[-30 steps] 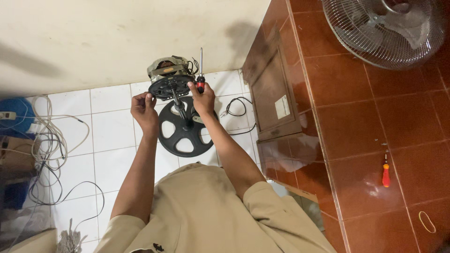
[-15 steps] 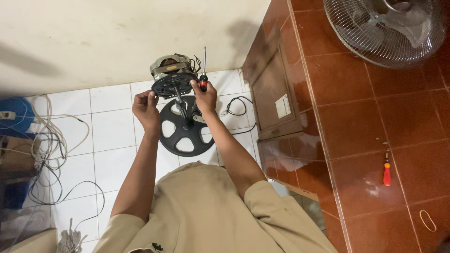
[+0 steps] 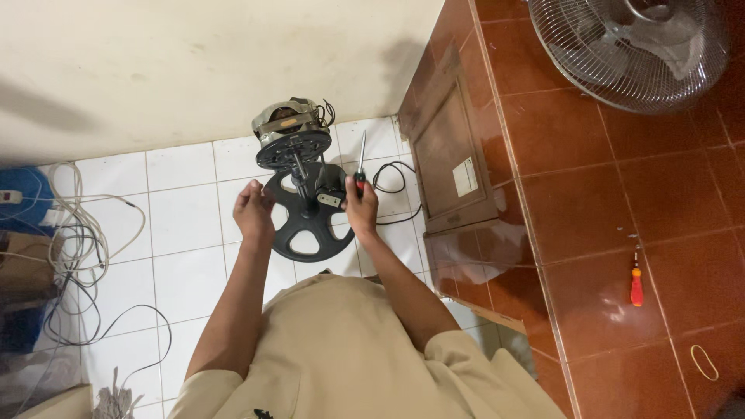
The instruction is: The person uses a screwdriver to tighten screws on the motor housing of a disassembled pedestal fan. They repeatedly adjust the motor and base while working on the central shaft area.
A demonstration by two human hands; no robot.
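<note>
- Both hands have dropped from the motor (image 3: 291, 130) toward the black wheel-shaped base (image 3: 309, 217).
- My right hand (image 3: 362, 208) clamps a screwdriver (image 3: 361, 159); left hand (image 3: 254, 211) loosely curled, holding nothing.
- White tile floor (image 3: 186, 217); wall close behind.

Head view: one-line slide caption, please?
Right hand grips a screwdriver beside a fan motor on its black round base; left hand steadies the rim.

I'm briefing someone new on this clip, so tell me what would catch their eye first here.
At the centre, on white floor tiles, stands a fan motor on a round black base, with the left hand at the base's edge and the right hand gripping a red-handled screwdriver pointing up. At top right a wire fan guard lies on red-brown tiles. A second small screwdriver lies on those tiles farther right.
</note>
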